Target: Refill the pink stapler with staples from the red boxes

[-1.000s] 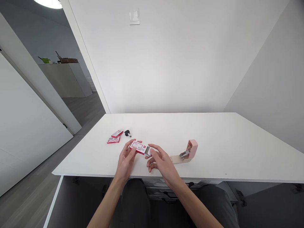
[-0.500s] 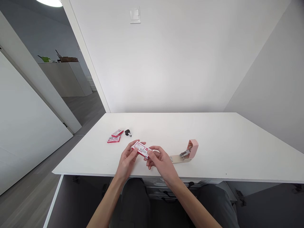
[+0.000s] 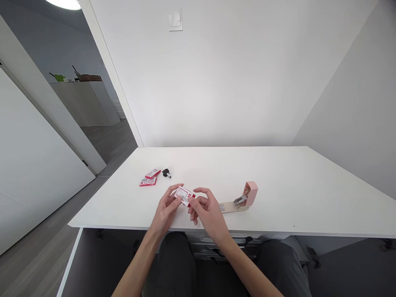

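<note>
A small red and white staple box (image 3: 182, 194) is pinched at its left end by my left hand (image 3: 166, 209), just above the white table (image 3: 278, 185). My right hand (image 3: 206, 211) closes its fingers on the box's right end. To the right, a pink stapler (image 3: 243, 200) lies swung open on the table, its metal staple channel showing.
Two more red staple boxes (image 3: 149, 178) lie at the left of the table, with a small black object (image 3: 166, 173) beside them. The table stands in a white wall corner; an open doorway and a counter are to the left.
The grey inner tray that stuck out of the box's right end a second ago is now slid in; my right hand has moved left against the box.
</note>
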The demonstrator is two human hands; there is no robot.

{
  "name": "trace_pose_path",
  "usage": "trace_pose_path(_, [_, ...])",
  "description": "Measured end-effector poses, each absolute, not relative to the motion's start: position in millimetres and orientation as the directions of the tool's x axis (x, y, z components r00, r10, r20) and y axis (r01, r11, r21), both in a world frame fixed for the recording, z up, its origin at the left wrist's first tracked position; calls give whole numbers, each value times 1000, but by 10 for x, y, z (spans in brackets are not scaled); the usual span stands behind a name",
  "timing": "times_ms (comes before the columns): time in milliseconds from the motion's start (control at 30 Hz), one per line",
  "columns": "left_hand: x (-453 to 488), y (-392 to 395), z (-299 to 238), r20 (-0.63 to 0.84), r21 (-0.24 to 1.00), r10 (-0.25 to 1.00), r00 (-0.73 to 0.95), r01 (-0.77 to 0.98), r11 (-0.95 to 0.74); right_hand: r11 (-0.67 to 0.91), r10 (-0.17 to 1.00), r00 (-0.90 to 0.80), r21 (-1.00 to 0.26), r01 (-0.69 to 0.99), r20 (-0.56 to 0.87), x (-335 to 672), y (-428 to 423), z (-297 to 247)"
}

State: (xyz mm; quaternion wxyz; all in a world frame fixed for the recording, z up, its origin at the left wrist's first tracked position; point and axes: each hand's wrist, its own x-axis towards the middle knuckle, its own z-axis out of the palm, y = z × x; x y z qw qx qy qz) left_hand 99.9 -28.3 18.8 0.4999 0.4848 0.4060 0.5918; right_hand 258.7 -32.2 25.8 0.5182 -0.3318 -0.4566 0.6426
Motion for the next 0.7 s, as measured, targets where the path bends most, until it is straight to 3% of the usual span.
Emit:
trace_pose_path(167, [1016,-210,112,153,979,972,-178,-107,-174,92,985,-126,-971,-221,122,2805,-534,239])
trace_pose_path(267, [1068,-190,87,169,985,960,-224,20,-169,283,948,-140,-958,-49,287,3147,-712,251])
trace_pose_path(367, [1041,-186,75,200,973,938,-282,168,-157,463,880,61,-879,116,471,3601,-762,269])
trace_pose_path(467, [860,-182,66,235,931,911,-338,347,-111,377,837,363,-912,161,410,4061,-602,257])
trace_pose_path(533, [686,-176,71,254,879,895,-368,474,-54,266,838,447,-949,167,313,4323,-404,196])
trace_pose_path(700, [378,-161,139,277,699,871,-405,707,106,53,938,329,-983,173,108,4702,91,-136])
